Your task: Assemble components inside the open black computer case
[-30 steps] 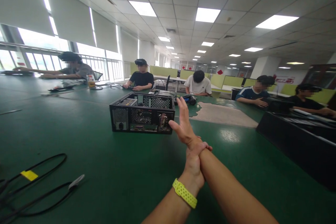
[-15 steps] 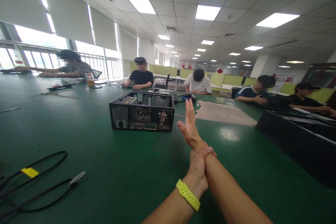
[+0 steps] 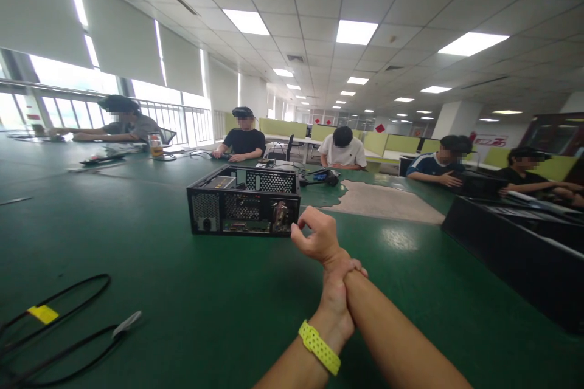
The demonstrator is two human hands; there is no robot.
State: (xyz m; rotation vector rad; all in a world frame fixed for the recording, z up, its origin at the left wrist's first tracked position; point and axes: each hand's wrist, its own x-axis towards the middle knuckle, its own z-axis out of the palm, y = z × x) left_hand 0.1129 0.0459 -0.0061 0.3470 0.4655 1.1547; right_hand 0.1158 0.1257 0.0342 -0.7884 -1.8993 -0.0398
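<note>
Gripping right wrist, left hand (image 3: 336, 295) wraps it, yellow band (image 3: 320, 347) on left forearm. Right hand (image 3: 318, 237) curled into loose fist, holding nothing, above green table (image 3: 219, 310). Open computer case (image 3: 244, 208) just beyond right hand, apart. Black cable (image 3: 59, 328) far left of hands.

Bright, even light falls from ceiling panels (image 3: 356, 31) and blown-out left windows (image 3: 68, 67); glare spots the green counter (image 3: 399, 237). Wide-angle bending at the edges; faces blurred.
</note>
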